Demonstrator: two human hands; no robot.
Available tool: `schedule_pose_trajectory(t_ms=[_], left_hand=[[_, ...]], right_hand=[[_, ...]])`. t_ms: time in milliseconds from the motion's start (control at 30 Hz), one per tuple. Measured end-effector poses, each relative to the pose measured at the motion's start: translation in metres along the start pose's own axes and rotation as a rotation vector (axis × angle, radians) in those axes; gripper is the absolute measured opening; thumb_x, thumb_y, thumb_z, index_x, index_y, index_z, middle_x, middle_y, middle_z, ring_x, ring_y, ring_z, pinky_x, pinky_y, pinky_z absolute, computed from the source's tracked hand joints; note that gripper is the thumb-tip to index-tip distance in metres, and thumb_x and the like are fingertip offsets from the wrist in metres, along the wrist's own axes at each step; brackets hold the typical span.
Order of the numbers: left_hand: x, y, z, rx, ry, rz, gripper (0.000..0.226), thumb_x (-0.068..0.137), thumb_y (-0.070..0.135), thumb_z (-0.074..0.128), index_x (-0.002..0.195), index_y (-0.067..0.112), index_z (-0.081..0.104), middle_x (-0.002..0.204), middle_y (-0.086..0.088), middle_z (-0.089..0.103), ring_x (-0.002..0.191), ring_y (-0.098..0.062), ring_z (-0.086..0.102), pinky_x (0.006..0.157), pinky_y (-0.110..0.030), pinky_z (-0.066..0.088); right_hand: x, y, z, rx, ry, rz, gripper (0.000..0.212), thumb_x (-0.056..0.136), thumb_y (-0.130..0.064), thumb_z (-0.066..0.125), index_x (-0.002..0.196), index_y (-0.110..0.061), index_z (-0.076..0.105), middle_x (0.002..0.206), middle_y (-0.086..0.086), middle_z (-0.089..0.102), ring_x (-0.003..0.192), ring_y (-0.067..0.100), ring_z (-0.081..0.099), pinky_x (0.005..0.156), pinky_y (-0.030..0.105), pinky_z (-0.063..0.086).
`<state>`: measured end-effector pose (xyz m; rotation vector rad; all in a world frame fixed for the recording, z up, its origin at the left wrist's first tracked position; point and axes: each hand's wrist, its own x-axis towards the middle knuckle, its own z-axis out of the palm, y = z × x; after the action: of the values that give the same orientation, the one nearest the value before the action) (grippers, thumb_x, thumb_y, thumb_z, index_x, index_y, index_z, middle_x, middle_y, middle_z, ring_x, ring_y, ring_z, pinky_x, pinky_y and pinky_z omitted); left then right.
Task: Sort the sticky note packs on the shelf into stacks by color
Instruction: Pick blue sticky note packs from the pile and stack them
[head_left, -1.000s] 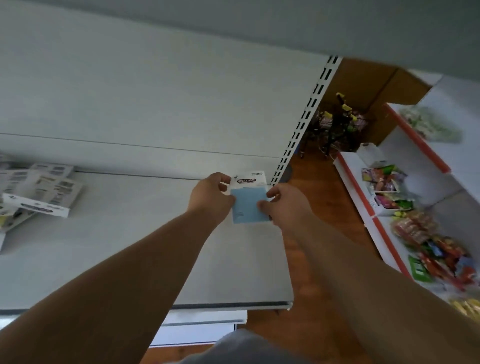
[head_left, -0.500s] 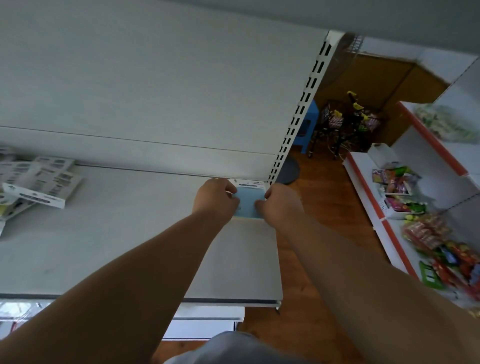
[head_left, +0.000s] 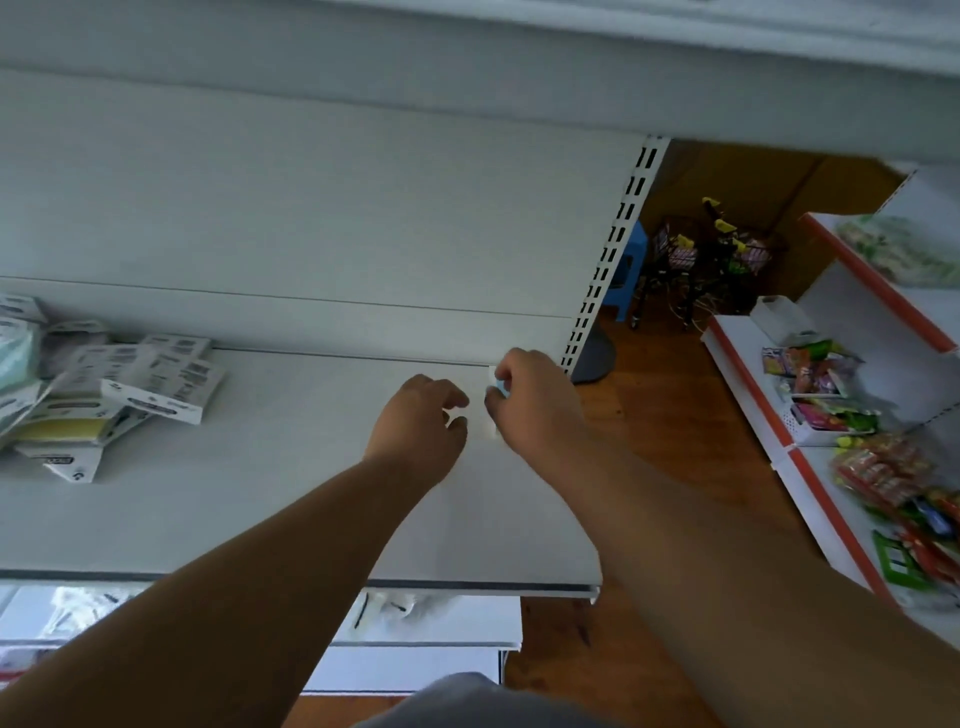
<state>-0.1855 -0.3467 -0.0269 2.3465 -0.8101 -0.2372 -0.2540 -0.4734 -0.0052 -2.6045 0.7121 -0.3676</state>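
I judge the step in hand to be setting down the blue sticky note pack (head_left: 500, 387) at the back right corner of the shelf (head_left: 311, 499), to begin or extend a blue stack. To do it well I would square the pack against the rear panel (head_left: 322, 218) and the slotted upright (head_left: 613, 249), lay it flat with its printed header facing the same way as any pack beneath, and keep it well apart from the unsorted pile (head_left: 98, 384) at the left end.

My right hand (head_left: 535, 400) covers most of the pack; its fingers are curled over it, with only a sliver of blue and a white edge showing. Whether the pack already rests on the shelf I cannot tell. My left hand (head_left: 421, 421) is just beside it, fingers loosely bent and narrowly parted, holding nothing that I can see.
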Motion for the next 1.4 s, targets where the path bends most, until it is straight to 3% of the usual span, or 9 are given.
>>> schedule_pose_trajectory(t_ms=[267,500,700,800,1000,1067,1167,1300,1400], left_hand=[[-0.056,-0.121,-0.106,-0.106,0.111,-0.152,0.02,0.084,0.017,0.062,0.101,0.028,0.068,0.099,0.01,0.063,0.083,-0.007,0.059,0.071,-0.015,0.041],[-0.073,-0.24,-0.206,-0.112,0.12,-0.128,0.025,0.082,0.013,0.058,0.101,0.026,0.067,0.096,0.012,0.062,0.088,-0.01,0.059,0.076,-0.02,0.039],[-0.067,-0.265,-0.238,-0.156,0.055,-0.099,0.026,0.081,0.011,0.059,0.102,0.023,0.067,0.096,0.009,0.065,0.09,-0.013,0.059,0.074,-0.02,0.039],[-0.061,-0.267,-0.239,-0.175,0.056,-0.08,0.027,0.081,0.01,0.058,0.104,0.022,0.066,0.098,0.008,0.065,0.091,-0.013,0.06,0.077,-0.021,0.042],[-0.057,-0.268,-0.242,-0.211,-0.006,-0.054,0.033,0.082,0.017,0.067,0.112,0.028,0.061,0.108,0.009,0.061,0.086,0.0,0.061,0.072,-0.011,0.045],[-0.053,-0.266,-0.246,-0.237,0.024,-0.084,0.043,0.084,0.019,0.066,0.124,0.029,0.053,0.117,0.01,0.055,0.085,0.003,0.062,0.073,-0.018,0.047],[-0.047,-0.26,-0.251,-0.277,-0.001,-0.182,0.057,0.085,0.026,0.061,0.138,0.031,0.041,0.125,0.006,0.053,0.092,-0.016,0.066,0.082,-0.041,0.056],[-0.047,-0.259,-0.257,-0.19,-0.102,-0.204,0.014,0.086,0.023,0.059,0.098,0.018,0.065,0.088,-0.001,0.067,0.08,-0.025,0.065,0.075,-0.042,0.057],[-0.047,-0.262,-0.261,-0.239,-0.038,-0.224,0.012,0.084,0.025,0.064,0.083,0.014,0.06,0.079,-0.006,0.065,0.071,-0.026,0.06,0.067,-0.039,0.053]], right_hand=[[-0.02,-0.145,0.069,0.132,-0.026,-0.099,0.024,0.087,-0.03,0.062,0.107,-0.017,0.058,0.105,-0.001,0.058,0.087,0.016,0.057,0.071,0.026,0.042],[-0.026,-0.283,0.153,0.138,-0.039,-0.065,0.03,0.084,-0.026,0.064,0.112,-0.016,0.058,0.112,0.004,0.057,0.096,0.022,0.058,0.079,0.033,0.049],[-0.001,-0.311,0.18,-0.136,-0.065,0.061,0.045,0.083,-0.025,0.06,0.128,-0.018,0.053,0.12,0.007,0.056,0.109,0.03,0.051,0.084,0.038,0.046],[0.005,-0.306,0.189,-0.227,-0.092,0.06,0.025,0.082,-0.018,0.052,0.106,-0.017,0.061,0.112,0.007,0.057,0.099,0.03,0.052,0.075,0.035,0.043],[-0.001,-0.304,0.168,0.351,-0.009,0.118,0.006,0.082,-0.019,0.057,0.082,-0.013,0.057,0.074,-0.002,0.059,0.064,0.016,0.052,0.055,0.029,0.041],[-0.001,-0.307,0.153,0.578,0.016,0.209,0.008,0.077,-0.018,0.057,0.072,-0.013,0.055,0.062,-0.005,0.054,0.054,0.009,0.046,0.049,0.022,0.037],[0.002,-0.311,0.136,0.975,-0.096,0.347,0.014,0.082,-0.005,0.054,0.07,-0.012,0.058,0.068,0.002,0.061,0.061,0.014,0.055,0.055,0.026,0.048],[0.004,-0.314,0.132,1.126,-0.196,0.382,0.021,0.085,0.001,0.056,0.071,-0.014,0.059,0.07,0.003,0.067,0.062,0.017,0.06,0.058,0.029,0.05],[0.002,-0.315,0.137,1.233,-0.13,0.443,0.013,0.083,0.0,0.065,0.083,-0.012,0.06,0.089,0.01,0.071,0.076,0.024,0.066,0.065,0.037,0.054]])
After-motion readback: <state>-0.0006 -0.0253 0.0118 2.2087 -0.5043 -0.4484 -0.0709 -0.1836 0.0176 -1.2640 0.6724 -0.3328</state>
